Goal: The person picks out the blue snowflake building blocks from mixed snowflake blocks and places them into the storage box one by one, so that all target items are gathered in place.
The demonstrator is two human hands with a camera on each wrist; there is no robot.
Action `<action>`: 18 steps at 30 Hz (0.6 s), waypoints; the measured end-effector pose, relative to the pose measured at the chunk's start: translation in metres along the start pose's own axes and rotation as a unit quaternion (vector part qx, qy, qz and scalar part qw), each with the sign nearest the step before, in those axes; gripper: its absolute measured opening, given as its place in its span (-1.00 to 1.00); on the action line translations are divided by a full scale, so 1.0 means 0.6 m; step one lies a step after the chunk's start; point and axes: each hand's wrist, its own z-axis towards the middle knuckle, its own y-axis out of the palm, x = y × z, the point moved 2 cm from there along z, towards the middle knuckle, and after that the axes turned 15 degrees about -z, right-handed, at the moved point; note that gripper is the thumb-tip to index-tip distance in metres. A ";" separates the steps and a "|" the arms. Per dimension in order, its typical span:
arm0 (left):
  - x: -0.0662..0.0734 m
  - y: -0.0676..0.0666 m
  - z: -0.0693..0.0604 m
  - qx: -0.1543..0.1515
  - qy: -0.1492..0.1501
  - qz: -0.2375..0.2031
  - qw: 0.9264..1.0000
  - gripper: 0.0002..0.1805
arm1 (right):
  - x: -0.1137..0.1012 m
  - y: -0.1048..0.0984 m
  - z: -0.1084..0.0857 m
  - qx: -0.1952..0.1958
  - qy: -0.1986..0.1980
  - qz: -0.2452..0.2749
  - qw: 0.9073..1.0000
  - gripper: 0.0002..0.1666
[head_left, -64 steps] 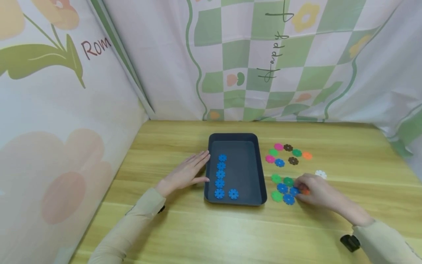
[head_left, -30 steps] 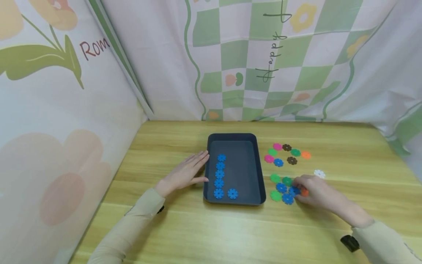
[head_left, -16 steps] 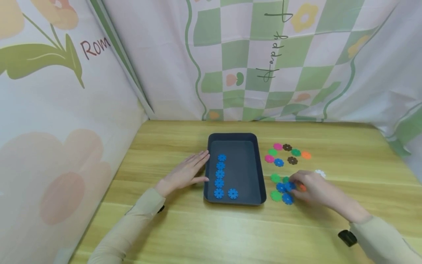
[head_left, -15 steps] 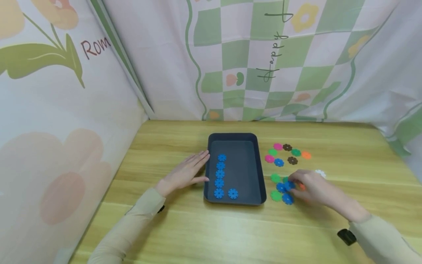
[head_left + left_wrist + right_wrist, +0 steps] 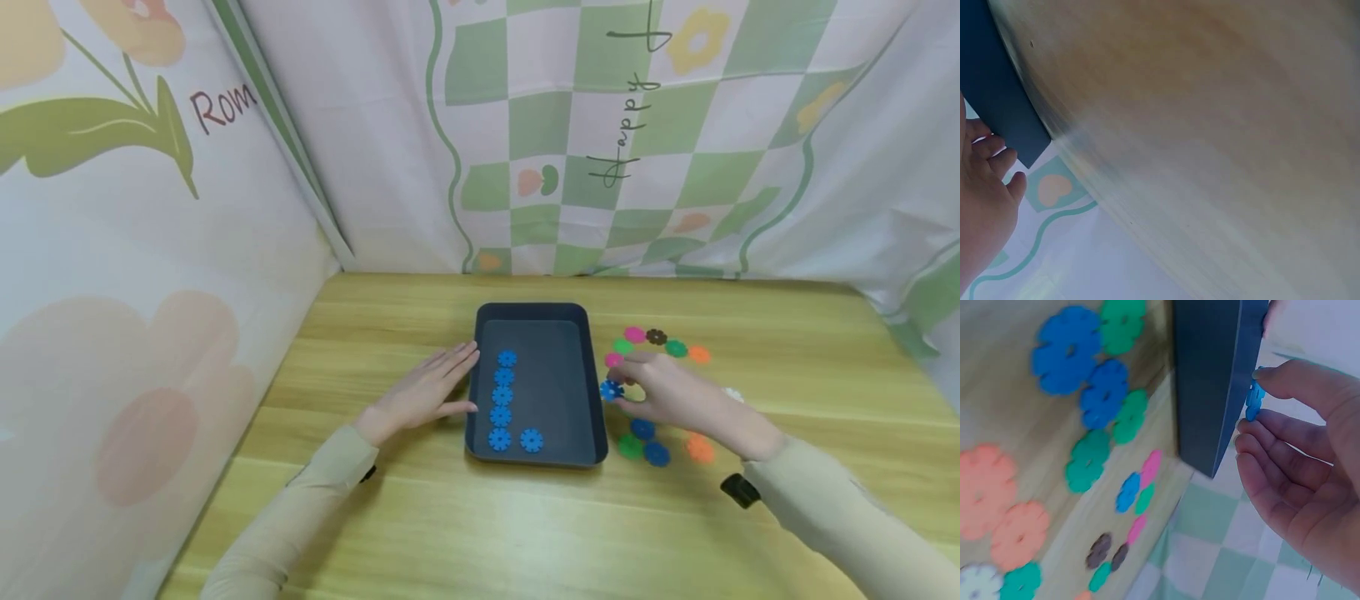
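A dark grey tray [image 5: 555, 392] lies on the wooden table. Inside, several blue discs [image 5: 502, 395] form a column along its left side, and one more blue disc [image 5: 532, 440] lies to the right of the lowest. My left hand [image 5: 423, 387] rests its straight fingertips against the tray's left wall; in the left wrist view the hand [image 5: 988, 181] touches the wall [image 5: 1007, 87]. Between thumb and fingertips my right hand [image 5: 675, 396] pinches a blue disc [image 5: 611, 390] above the tray's right edge. The right wrist view shows this disc [image 5: 1255, 400] edge-on in the hand [image 5: 1310, 450].
Right of the tray lie loose discs: blue [image 5: 657, 454], green [image 5: 630, 447], orange [image 5: 701, 448], pink [image 5: 634, 334], brown [image 5: 656, 337] and a white one [image 5: 733, 394] partly hidden by my right hand. A patterned curtain [image 5: 540, 125] hangs behind the table.
My right hand has lifted a blue disc from the nearer group and moved left and away from me, to the tray's right edge. My left hand has stayed against the tray.
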 end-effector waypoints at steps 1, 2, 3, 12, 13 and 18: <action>0.000 0.000 0.000 0.000 0.000 -0.001 1.000 -0.04 | -0.004 -0.001 0.006 -0.010 -0.001 0.002 1.000 -0.81; 0.001 0.000 0.000 0.000 0.000 -0.001 1.000 -0.04 | -0.009 -0.001 0.013 -0.018 -0.002 0.005 1.000 -0.80; 0.001 0.000 0.000 -0.001 0.000 -0.001 1.000 -0.05 | -0.013 0.000 0.019 -0.022 -0.007 0.008 1.000 -0.79; 0.004 -0.006 -0.001 0.007 0.010 0.003 1.000 -0.05 | -0.053 0.031 0.066 -0.068 -0.053 0.006 0.996 -0.79; 0.004 -0.006 -0.001 0.007 0.010 0.003 1.000 -0.05 | -0.057 0.034 0.070 -0.073 -0.057 0.005 0.996 -0.80; 0.005 -0.004 -0.001 0.006 0.012 0.006 1.000 -0.05 | -0.073 0.044 0.086 -0.081 -0.066 -0.006 0.995 -0.81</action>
